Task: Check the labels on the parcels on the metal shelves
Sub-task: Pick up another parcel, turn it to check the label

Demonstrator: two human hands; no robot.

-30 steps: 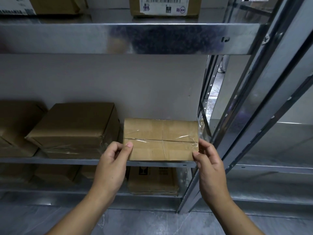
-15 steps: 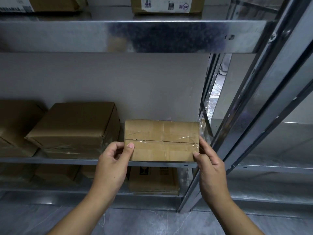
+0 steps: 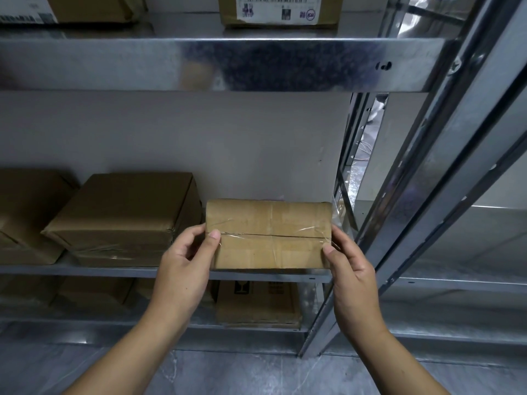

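While the taped parcel (image 3: pixel 268 235) is at the front edge of the middle shelf (image 3: pixel 71 270), near its right end, the left hand (image 3: pixel 182 269) and the right hand (image 3: pixel 353 277) each pinch one short side. No label shows on this face, so turning it slowly seems best.

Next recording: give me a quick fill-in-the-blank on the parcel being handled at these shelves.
The left hand and right hand grip one taped parcel on the ____ of three visible metal shelves. The side facing the camera shows clear tape but no ____. A white barcode label is stuck on the box on the ____ shelf.
Missing words: middle; label; top.
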